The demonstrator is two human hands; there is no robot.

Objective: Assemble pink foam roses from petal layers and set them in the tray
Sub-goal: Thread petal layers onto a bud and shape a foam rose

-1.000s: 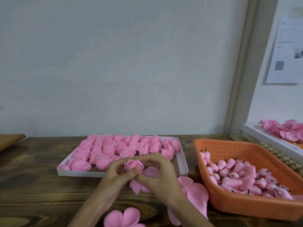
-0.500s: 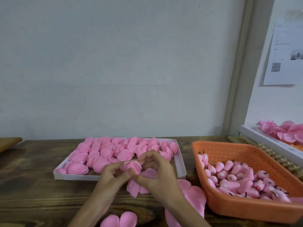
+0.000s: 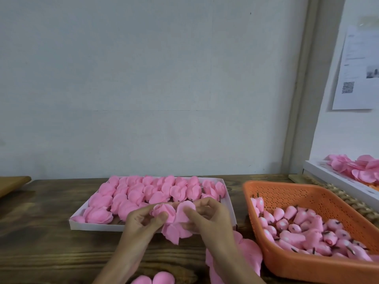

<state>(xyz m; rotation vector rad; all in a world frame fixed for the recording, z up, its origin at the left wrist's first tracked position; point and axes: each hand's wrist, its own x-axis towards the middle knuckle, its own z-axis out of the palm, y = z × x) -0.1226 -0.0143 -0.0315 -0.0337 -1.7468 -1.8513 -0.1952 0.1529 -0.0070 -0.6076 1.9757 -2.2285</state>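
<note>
A half-built pink foam rose [image 3: 167, 212] is held between both hands just above the table, in front of the white tray [image 3: 96, 226]. My left hand [image 3: 141, 221] pinches the bud from the left. My right hand [image 3: 209, 218] curls round a loose petal layer [image 3: 184, 212] on the rose's right side; more petals [image 3: 174, 233] hang below. The tray holds several finished pink roses [image 3: 143, 193].
An orange perforated basket [image 3: 303, 193] of pink buds [image 3: 307, 232] stands at the right. Loose petal layers [image 3: 249, 253] lie under my right wrist and at the bottom edge [image 3: 158, 278]. A second white tray [image 3: 336, 181] with petals sits far right.
The view has shifted slightly. My right fingers have opened up around the petal layer, showing more of the petal beside the bud. Both hands stay on the rose.
</note>
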